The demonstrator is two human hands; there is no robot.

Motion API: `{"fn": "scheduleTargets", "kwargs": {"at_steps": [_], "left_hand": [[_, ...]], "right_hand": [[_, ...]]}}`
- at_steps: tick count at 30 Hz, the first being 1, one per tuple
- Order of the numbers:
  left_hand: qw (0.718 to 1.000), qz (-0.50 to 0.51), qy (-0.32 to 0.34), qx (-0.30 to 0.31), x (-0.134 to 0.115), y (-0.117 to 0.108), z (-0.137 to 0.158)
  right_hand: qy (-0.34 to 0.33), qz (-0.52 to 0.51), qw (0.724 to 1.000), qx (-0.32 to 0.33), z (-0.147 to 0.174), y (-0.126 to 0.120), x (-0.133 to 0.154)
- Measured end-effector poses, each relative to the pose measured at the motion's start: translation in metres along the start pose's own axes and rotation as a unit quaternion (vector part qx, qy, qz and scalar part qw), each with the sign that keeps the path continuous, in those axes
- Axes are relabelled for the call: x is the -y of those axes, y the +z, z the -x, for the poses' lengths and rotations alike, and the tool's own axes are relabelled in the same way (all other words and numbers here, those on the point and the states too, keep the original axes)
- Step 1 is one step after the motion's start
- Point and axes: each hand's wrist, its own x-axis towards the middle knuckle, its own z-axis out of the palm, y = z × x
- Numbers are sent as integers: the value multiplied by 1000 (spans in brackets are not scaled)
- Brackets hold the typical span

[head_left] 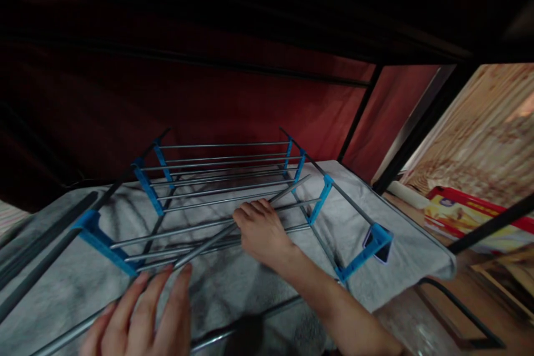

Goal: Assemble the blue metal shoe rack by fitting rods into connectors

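A rack frame of grey metal tubes with blue plastic brackets (317, 208) lies on a grey cloth, with several crossbars between its two sides. My right hand (263, 231) is wrapped around a loose metal rod (206, 245), which slants across the crossbars from lower left to upper right. At the lower left, my left hand (144, 314) has its fingers stretched out and slightly apart, close to the rod's near end. Whether its fingertips touch the rod I cannot tell. The palm is out of sight.
Grey cloth (362, 178) covers the surface under the rack. A phone (382, 255) lies beside the near right bracket. Dark frame bars and a red panel (250, 100) stand behind. On the right is a red and yellow package (463, 214).
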Motion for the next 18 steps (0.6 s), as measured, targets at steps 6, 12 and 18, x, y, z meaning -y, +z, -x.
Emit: {"fn": "scheduleTargets", "kwargs": {"at_steps": [6,12,18], "left_hand": [[985,-62,76,140,18,2,-21],[982,-53,105,150,-4,12,-45],[983,-50,112,137,-6,21,-57]], "right_hand": [[40,0,998,46,21,4,-25],[84,-3,994,66,33,6,-47],[77,-5,996,50,33,7,-52]]}}
